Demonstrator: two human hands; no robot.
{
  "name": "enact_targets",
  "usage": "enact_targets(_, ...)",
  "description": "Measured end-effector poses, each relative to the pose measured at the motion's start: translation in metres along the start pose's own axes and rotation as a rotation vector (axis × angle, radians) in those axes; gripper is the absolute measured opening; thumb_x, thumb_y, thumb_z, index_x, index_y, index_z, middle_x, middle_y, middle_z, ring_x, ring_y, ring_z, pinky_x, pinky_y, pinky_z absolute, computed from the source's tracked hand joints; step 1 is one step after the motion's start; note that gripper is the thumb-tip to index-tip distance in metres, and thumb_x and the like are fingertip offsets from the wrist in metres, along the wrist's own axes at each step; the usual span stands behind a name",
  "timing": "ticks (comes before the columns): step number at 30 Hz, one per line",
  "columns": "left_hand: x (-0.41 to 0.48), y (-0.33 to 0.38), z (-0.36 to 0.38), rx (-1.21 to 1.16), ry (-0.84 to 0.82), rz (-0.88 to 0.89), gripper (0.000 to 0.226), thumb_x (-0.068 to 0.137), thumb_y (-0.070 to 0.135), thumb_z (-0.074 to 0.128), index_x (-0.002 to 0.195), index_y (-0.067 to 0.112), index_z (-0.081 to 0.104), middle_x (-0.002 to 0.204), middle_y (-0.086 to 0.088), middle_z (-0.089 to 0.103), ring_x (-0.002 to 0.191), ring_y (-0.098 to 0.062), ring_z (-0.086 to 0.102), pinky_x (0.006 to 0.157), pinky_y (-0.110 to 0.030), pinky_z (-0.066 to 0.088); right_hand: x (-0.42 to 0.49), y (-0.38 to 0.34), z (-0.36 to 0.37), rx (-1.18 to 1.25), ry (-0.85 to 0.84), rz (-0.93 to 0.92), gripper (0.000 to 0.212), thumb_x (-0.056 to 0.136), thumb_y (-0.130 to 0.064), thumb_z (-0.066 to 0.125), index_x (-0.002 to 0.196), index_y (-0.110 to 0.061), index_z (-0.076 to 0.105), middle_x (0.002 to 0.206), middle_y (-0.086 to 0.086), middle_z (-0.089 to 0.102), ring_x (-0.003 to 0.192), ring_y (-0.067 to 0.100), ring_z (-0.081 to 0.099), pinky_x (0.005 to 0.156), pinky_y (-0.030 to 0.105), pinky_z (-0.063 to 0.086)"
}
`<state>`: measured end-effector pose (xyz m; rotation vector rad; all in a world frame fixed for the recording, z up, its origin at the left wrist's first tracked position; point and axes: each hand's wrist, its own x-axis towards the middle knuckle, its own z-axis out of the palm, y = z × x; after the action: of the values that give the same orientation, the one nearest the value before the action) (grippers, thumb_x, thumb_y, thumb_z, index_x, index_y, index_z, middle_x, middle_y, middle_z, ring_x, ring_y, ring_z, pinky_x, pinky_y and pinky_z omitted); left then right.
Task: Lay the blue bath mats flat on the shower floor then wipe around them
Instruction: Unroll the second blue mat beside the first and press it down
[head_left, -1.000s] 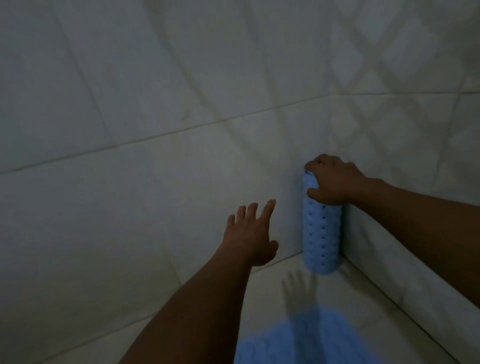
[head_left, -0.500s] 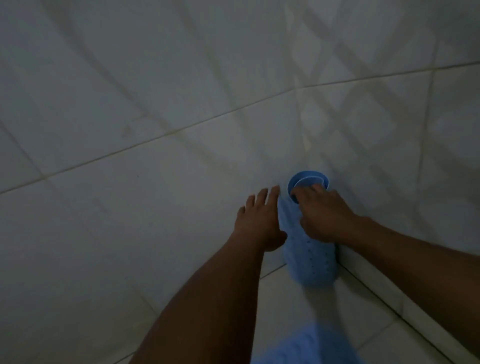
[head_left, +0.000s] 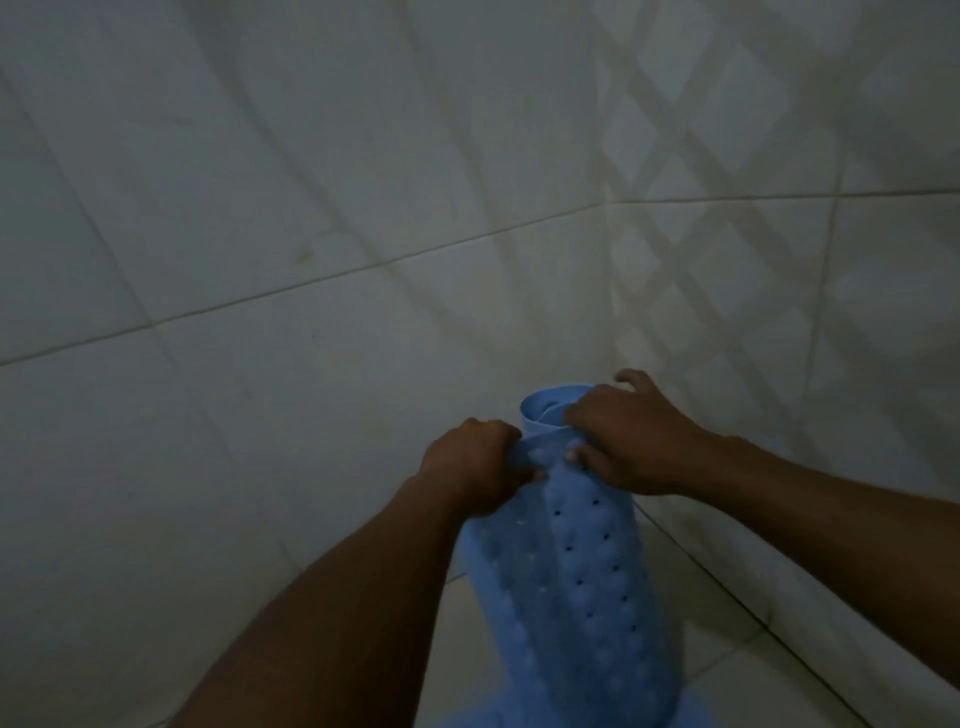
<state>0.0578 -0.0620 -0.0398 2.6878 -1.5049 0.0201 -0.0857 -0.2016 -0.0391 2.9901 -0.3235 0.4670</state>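
A rolled blue bath mat (head_left: 587, 587), bumpy and dotted with small holes, stands upright in the corner of the shower. Its open top end faces me. My left hand (head_left: 475, 462) grips the loose outer edge of the roll near the top. My right hand (head_left: 623, 441) clamps the top of the roll from the right, fingers over the rim. A second patch of blue mat (head_left: 691, 714) shows at the bottom edge of the view, mostly cut off.
Pale tiled walls (head_left: 311, 208) meet in a corner right behind the roll. The right wall carries a lattice of light and shadow. A strip of pale floor tile (head_left: 737, 649) shows to the right of the mat.
My left hand has closed on the mat's loose edge after reaching in open. The roll has come closer and higher in view, with its outer layer loosening.
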Motion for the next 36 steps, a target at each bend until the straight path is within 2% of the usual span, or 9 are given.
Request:
enact_targets(3, -0.024, -0.04, -0.008, -0.046, -0.052, -0.106, 0.06, 0.081, 0.068, 0.069, 0.117, 0.02, 0.066, 0.122, -0.012, 0.066, 0.111, -0.032, 0.061, 0.084, -0.037, 0.047, 0.019, -0.042, -0.004, 0.052, -0.06, -0.047, 0.04, 0.097, -0.046, 0.048, 0.128, -0.023, 0.056, 0.125, 0.005, 0.065, 0.116, 0.028, 0.059, 0.097, 0.036, 0.034)
enact_targets(6, -0.052, -0.082, -0.015, -0.059, -0.068, -0.205, 0.063, 0.079, 0.068, 0.071, 0.118, 0.02, 0.066, 0.123, -0.009, 0.066, 0.109, -0.03, 0.062, 0.086, -0.037, 0.048, 0.036, -0.087, 0.007, 0.122, -0.07, -0.06, 0.036, 0.097, -0.048, 0.047, 0.109, -0.016, 0.057, 0.117, 0.011, 0.062, 0.106, 0.033, 0.059, 0.086, 0.038, 0.038)
enact_targets(10, -0.086, -0.13, -0.017, -0.029, -0.098, -0.306, 0.045, 0.078, 0.067, 0.073, 0.089, 0.025, 0.06, 0.107, -0.01, 0.069, 0.096, -0.03, 0.064, 0.077, -0.035, 0.05, 0.058, -0.142, 0.024, 0.261, -0.098, -0.077, 0.037, 0.098, -0.047, 0.049, 0.113, -0.013, 0.055, 0.119, 0.014, 0.057, 0.105, 0.034, 0.058, 0.076, 0.037, 0.036)
enact_targets(12, -0.103, -0.153, -0.012, -0.027, -0.106, -0.359, 0.04, 0.08, 0.064, 0.072, 0.086, 0.028, 0.057, 0.106, -0.011, 0.069, 0.097, -0.031, 0.065, 0.076, -0.035, 0.05, 0.073, -0.17, 0.037, 0.279, -0.108, -0.103, 0.039, 0.098, -0.046, 0.05, 0.117, -0.013, 0.055, 0.121, 0.014, 0.058, 0.107, 0.034, 0.059, 0.076, 0.036, 0.036)
enact_targets(17, -0.154, -0.202, 0.011, -0.044, -0.075, -0.523, 0.024, 0.091, 0.047, 0.066, 0.1, 0.024, 0.066, 0.107, -0.011, 0.071, 0.099, -0.032, 0.066, 0.075, -0.034, 0.047, 0.117, -0.237, 0.056, 0.282, -0.086, -0.242, 0.031, 0.097, -0.038, 0.054, 0.113, -0.013, 0.059, 0.116, 0.011, 0.062, 0.101, 0.03, 0.062, 0.073, 0.032, 0.035)
enact_targets(21, -0.192, -0.223, 0.024, -0.013, -0.032, -0.635, 0.028, 0.093, 0.043, 0.062, 0.114, 0.025, 0.067, 0.11, -0.011, 0.071, 0.101, -0.034, 0.066, 0.075, -0.035, 0.046, 0.134, -0.279, 0.066, 0.264, -0.079, -0.38, 0.032, 0.097, -0.04, 0.052, 0.11, -0.012, 0.06, 0.111, 0.01, 0.063, 0.086, 0.025, 0.055, 0.072, 0.032, 0.033)
enact_targets(24, -0.205, -0.228, 0.032, -0.018, -0.011, -0.664, 0.026, 0.094, 0.042, 0.061, 0.112, 0.024, 0.066, 0.109, -0.011, 0.071, 0.102, -0.036, 0.065, 0.076, -0.038, 0.047, 0.135, -0.291, 0.075, 0.231, -0.026, -0.444, 0.032, 0.097, -0.041, 0.052, 0.11, -0.012, 0.059, 0.11, 0.01, 0.064, 0.097, 0.029, 0.062, 0.071, 0.033, 0.031)
enact_targets(33, -0.196, -0.201, 0.053, -0.066, 0.131, -0.626, 0.01, 0.095, 0.036, 0.056, 0.095, 0.026, 0.054, 0.099, -0.011, 0.067, 0.094, -0.036, 0.063, 0.069, -0.036, 0.04, 0.114, -0.263, 0.068, 0.22, 0.01, -0.378, 0.042, 0.096, -0.051, 0.051, 0.112, -0.012, 0.057, 0.106, 0.012, 0.064, 0.087, 0.029, 0.06, 0.067, 0.032, 0.031)
enact_targets(36, -0.196, -0.188, 0.043, -0.061, 0.141, -0.563, 0.016, 0.095, 0.037, 0.057, 0.104, 0.024, 0.059, 0.104, -0.011, 0.067, 0.096, -0.037, 0.063, 0.07, -0.036, 0.041, 0.089, -0.25, 0.051, 0.199, -0.041, -0.317, 0.043, 0.095, -0.055, 0.05, 0.111, -0.015, 0.055, 0.108, 0.012, 0.063, 0.092, 0.031, 0.061, 0.068, 0.034, 0.033)
